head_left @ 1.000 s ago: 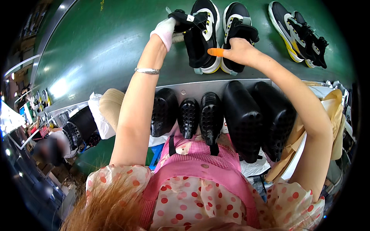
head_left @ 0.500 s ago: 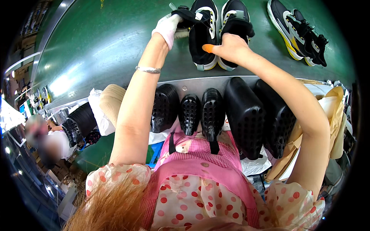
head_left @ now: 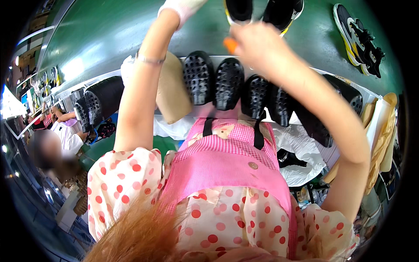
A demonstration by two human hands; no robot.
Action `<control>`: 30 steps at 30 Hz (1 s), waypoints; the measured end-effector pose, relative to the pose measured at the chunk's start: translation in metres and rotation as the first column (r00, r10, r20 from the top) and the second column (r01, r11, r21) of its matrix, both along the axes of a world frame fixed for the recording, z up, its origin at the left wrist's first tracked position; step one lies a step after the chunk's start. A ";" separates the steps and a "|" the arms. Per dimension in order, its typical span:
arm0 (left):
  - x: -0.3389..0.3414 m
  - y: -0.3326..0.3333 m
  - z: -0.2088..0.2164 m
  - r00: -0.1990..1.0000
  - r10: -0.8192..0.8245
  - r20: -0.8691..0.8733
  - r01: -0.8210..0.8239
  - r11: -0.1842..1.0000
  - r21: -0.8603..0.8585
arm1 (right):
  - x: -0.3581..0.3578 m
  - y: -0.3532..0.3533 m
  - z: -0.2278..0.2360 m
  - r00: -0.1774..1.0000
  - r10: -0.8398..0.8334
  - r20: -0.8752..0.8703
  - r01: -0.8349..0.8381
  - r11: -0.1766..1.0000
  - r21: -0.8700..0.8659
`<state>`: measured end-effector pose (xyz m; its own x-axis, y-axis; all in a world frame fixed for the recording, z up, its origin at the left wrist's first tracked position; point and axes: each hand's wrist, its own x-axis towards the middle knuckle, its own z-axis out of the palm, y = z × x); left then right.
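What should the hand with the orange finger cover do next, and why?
Perhaps the right hand could reach slightly forward and steady the left one of the two nearer black shoes. It's right by that shoe's heel, on the green table. The gloved left hand is farther off to the left and partly out of view. Blur hides whether the right hand holds anything.
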<state>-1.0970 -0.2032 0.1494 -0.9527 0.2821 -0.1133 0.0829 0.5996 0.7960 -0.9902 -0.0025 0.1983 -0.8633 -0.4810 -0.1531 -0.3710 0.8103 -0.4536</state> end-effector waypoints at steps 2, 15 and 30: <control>0.015 -0.035 -0.003 0.981 0.059 0.183 -0.091 0.982 0.168 | 0.048 -0.038 -0.001 0.997 -0.039 0.071 0.043 0.997 -0.062; 0.129 -0.100 -0.024 0.916 0.248 0.316 -0.341 0.896 0.286 | 0.152 -0.127 -0.026 0.939 -0.343 -0.002 0.342 0.938 0.060; 0.070 -0.018 0.015 0.645 -0.186 0.741 -0.661 0.349 0.664 | 0.072 -0.087 0.039 0.809 -0.568 0.154 0.586 0.752 -0.303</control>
<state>-1.0274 -0.2214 0.1642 -0.7583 0.3796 -0.5300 -0.6471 -0.5373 0.5409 -0.9181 -0.0895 0.2371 -0.9883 0.0773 -0.1317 0.1494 0.6679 -0.7291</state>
